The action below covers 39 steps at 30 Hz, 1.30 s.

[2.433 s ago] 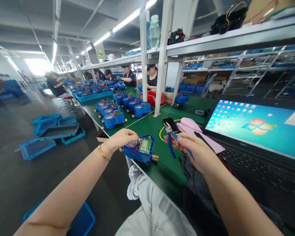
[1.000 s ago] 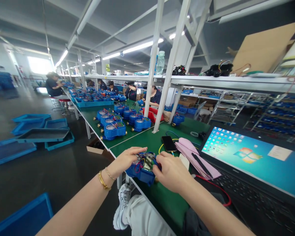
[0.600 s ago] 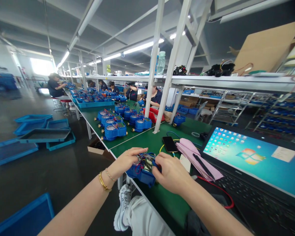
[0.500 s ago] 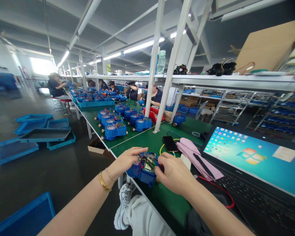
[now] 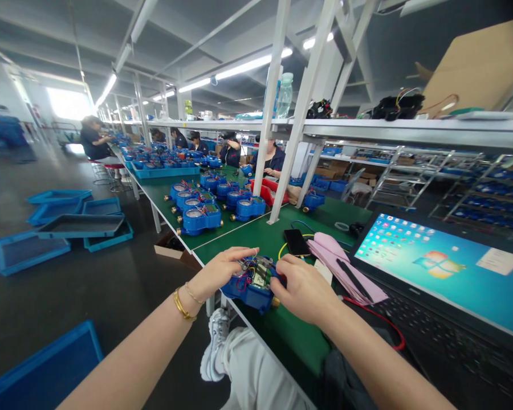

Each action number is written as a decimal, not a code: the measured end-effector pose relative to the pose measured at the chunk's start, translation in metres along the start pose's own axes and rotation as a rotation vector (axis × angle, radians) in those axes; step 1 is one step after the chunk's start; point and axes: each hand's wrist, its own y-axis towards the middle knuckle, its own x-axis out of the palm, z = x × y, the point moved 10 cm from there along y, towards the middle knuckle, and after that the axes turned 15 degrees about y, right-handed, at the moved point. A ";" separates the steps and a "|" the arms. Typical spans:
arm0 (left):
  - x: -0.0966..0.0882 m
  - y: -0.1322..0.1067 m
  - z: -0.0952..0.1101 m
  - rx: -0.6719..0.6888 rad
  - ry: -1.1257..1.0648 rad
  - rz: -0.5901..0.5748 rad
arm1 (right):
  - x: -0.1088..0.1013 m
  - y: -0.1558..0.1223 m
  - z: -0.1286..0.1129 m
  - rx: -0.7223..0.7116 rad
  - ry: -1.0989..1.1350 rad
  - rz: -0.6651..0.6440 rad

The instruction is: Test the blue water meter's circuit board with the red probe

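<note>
A blue water meter (image 5: 250, 289) with an open top, a small green circuit board and red and blue wires sits at the near edge of the green bench (image 5: 290, 336). My left hand (image 5: 222, 270) lies over its left side, fingers curled on the top. My right hand (image 5: 303, 287) grips its right side, fingertips pressed at the circuit board. Both hands are closed on the meter.
An open laptop (image 5: 436, 267) fills the right. A black phone (image 5: 296, 242), a yellow cable and a pink cloth (image 5: 342, 267) lie behind the meter. Several blue meters (image 5: 200, 219) stand farther along the bench. Blue trays (image 5: 81, 225) lie on the floor at left. Other people work at the far end.
The blue-handled pliers that my right hand held earlier are gone from it, and it now grips the meter. Over the last second both hands stay on the meter with small finger shifts.
</note>
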 end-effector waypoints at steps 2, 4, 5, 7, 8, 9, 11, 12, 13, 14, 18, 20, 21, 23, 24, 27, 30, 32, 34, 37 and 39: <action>0.000 -0.001 0.001 -0.002 -0.001 0.002 | 0.000 -0.001 -0.001 -0.003 0.003 -0.002; -0.001 -0.001 0.002 -0.001 -0.004 0.002 | 0.000 -0.001 -0.001 -0.003 0.000 -0.005; -0.001 -0.002 0.002 0.000 -0.006 0.001 | 0.000 -0.001 -0.001 -0.002 -0.001 -0.006; 0.000 -0.002 0.002 0.001 -0.009 0.000 | 0.000 -0.001 -0.002 0.000 -0.002 -0.005; 0.000 -0.002 0.002 0.002 -0.011 0.000 | 0.000 -0.001 -0.002 -0.002 0.001 -0.005; 0.000 -0.002 0.002 0.003 -0.014 0.001 | 0.000 0.000 -0.003 -0.008 0.006 -0.003; 0.000 -0.002 0.002 0.004 -0.018 0.002 | 0.002 0.001 -0.003 -0.024 0.018 -0.003; 0.000 -0.002 0.002 0.005 -0.021 0.002 | 0.003 0.001 -0.004 -0.031 0.024 -0.005; 0.001 -0.002 0.002 0.006 -0.024 0.002 | 0.004 0.002 -0.004 -0.035 0.029 -0.009; 0.001 -0.002 0.002 0.007 -0.027 0.002 | 0.005 0.003 -0.003 -0.037 0.031 -0.012; 0.002 -0.001 0.002 0.009 -0.032 -0.001 | 0.008 0.005 -0.002 -0.042 0.031 -0.003; 0.001 -0.001 0.002 0.009 -0.031 -0.002 | 0.009 0.006 -0.001 -0.047 0.032 0.007; 0.001 -0.001 0.002 0.009 -0.031 -0.002 | 0.009 0.006 -0.001 -0.047 0.033 0.009; 0.001 -0.001 0.002 0.007 -0.028 -0.003 | 0.010 0.006 0.000 -0.041 0.034 0.011; 0.001 -0.001 0.002 0.005 -0.026 -0.002 | 0.010 0.006 0.000 -0.038 0.033 0.011; 0.000 -0.001 0.003 -0.002 -0.015 0.000 | 0.010 0.006 0.001 -0.026 0.026 0.015; 0.000 -0.003 0.005 -0.008 -0.004 0.000 | 0.010 0.004 0.000 -0.012 0.021 0.014; -0.001 -0.003 0.005 -0.014 -0.004 0.003 | 0.009 0.002 -0.001 -0.005 0.034 0.020; -0.002 -0.003 0.004 -0.022 -0.010 0.007 | 0.004 0.001 0.000 -0.015 0.072 0.030; -0.002 -0.003 0.002 -0.029 -0.023 0.006 | -0.011 0.003 0.013 -0.037 0.187 0.093; -0.002 -0.003 0.000 -0.032 -0.039 0.007 | -0.019 0.009 0.039 0.033 0.292 0.136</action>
